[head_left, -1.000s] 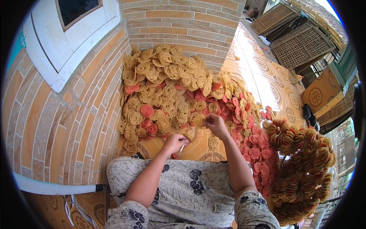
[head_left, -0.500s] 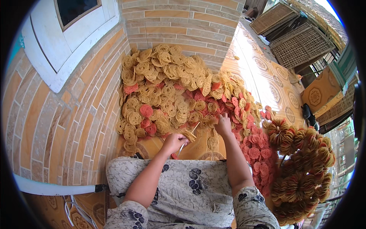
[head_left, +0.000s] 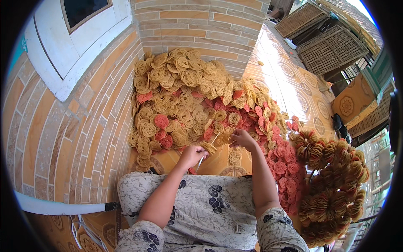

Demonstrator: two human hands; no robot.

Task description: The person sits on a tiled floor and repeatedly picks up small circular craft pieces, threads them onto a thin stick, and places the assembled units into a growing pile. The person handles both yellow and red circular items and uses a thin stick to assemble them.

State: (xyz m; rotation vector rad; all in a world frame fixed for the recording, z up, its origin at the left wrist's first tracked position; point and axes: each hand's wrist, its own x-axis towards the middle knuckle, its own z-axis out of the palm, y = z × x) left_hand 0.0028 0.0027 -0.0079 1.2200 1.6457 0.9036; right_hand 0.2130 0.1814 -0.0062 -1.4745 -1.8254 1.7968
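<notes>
My left hand (head_left: 192, 156) is closed around a thin white stick (head_left: 202, 161) that slants up and to the right. A few tan lacy discs of coiled strands (head_left: 207, 147), like noodle crackers, are threaded on it just above my fingers. Between its fingertips my right hand (head_left: 244, 140) pinches another tan lacy disc (head_left: 223, 139), close beside the stick's upper end. Whether the stick passes through this disc is unclear. Beyond both hands spreads a large heap of tan lacy discs (head_left: 178, 101), with red lacy discs (head_left: 287, 166) mixed in and gathered toward the right.
Thick clusters of strung tan and red discs (head_left: 331, 193) lie to my right. A tiled wall (head_left: 189, 25) bounds the heap at the back, and another with a white door (head_left: 75, 46) stands on the left. Woven panels (head_left: 331, 50) lean at the far right.
My right hand has come back from the heap, leftward and nearer to me, bringing a tan lacy disc to the stick. My left hand has barely moved.
</notes>
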